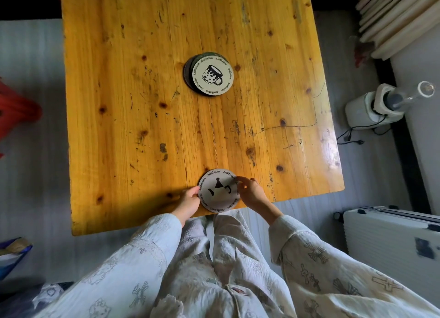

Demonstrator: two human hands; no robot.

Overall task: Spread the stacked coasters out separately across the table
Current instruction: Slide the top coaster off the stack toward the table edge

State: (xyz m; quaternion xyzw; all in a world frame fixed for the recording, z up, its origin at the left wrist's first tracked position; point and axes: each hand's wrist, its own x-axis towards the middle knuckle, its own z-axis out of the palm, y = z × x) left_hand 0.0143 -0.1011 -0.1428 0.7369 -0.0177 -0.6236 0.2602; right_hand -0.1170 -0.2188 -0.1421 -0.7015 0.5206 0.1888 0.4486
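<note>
Coasters: a short stack [209, 73] sits mid-table, well apart from the person, its top disc pale w/ a spotted mug drawing and ringed lettering; darker discs peek out on the left side, so the pile is a bit skewed. One single coaster [218, 190] is at the near edge of the wooden table [123, 84], partly overhanging toward the lap, held btwn both hands. Left hand [189, 203] has fingertips pressed on the coaster's left rim; right hand [251, 191] pinches the right rim w/ thumb and fingers curled. Can't tell if the disc lies flat or is lifted a touch. Step in hand, I'd judge: placing the first coaster pulled from the stack; most of the job is left. Next move prob calls for letting go, reaching fwd to the stack, and peeling just the top disc w/o dragging the ones below. Discs look thin, round, matte, card- or cork-like; tabletop is glossy orange pine, knotty and scratched.
</note>
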